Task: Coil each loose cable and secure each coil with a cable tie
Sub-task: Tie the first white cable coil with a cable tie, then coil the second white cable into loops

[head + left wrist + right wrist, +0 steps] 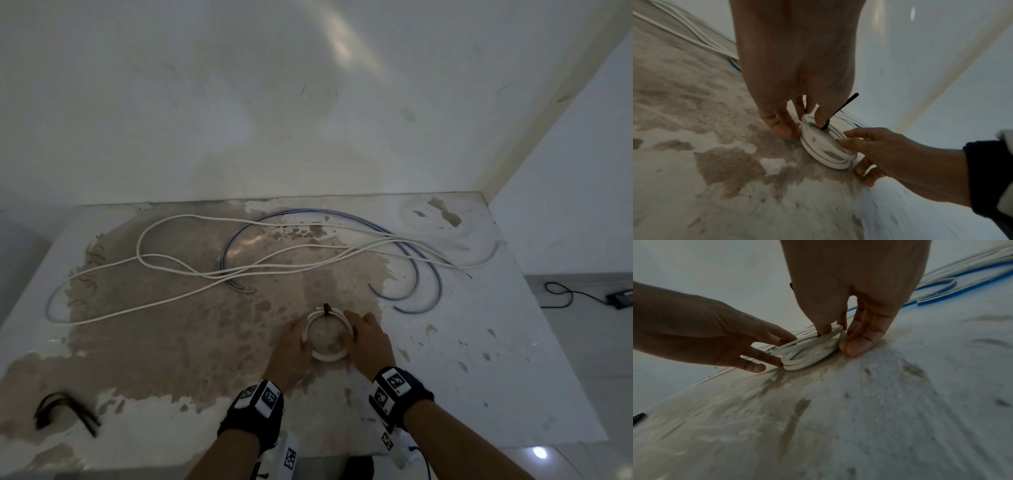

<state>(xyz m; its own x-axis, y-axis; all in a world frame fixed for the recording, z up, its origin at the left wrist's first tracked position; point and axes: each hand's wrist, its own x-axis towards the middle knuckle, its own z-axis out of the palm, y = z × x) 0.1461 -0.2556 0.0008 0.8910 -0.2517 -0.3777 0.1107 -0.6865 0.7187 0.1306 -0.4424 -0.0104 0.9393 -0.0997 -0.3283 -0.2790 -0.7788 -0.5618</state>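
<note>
A small white cable coil (329, 358) lies flat on the stained table (171, 349), near the front middle. A black cable tie (326, 309) is wrapped round its far side, with the tail sticking up (844, 105). My left hand (301, 337) grips the coil's left rim (824, 155), thumb inside the ring and fingers outside. On the right rim (797, 365) my right hand (354, 334) holds it the same way, one digit inside and the others pressed against the outside. Long loose white cables (212, 284) and a blue cable (428, 274) sprawl across the back half of the table.
A bundle of black cable ties (65, 409) lies at the front left corner. A pale coil (435, 222) sits at the back right corner. Walls close the table's far side; a black device with a cord (620, 298) lies on the floor at right.
</note>
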